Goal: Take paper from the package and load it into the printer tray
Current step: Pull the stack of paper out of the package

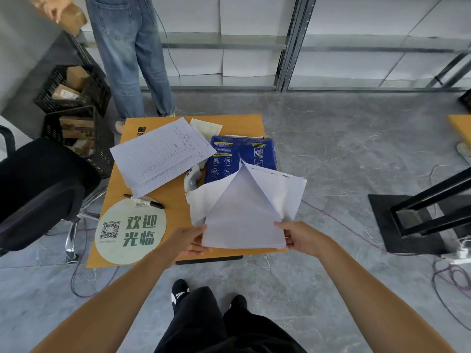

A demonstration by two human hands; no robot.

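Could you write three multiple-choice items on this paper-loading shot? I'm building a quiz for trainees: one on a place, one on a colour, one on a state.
1. Where does the black marker lie?
A. On the floor
B. On the table, across the far edge of the round sign
C. Inside the crate

2. What colour is the paper package?
A. Dark blue
B. Red
C. Green

3. How is the blank paper stack held?
A. Lying untouched
B. By one hand only
C. By both hands, one at each near corner

Answers:
1. B, the marker rests on the orange table, overlapping the round sign.
2. A, the wrapper is dark blue with a yellow label.
3. C, the left hand and right hand grip the near corners, top sheets bowing up.
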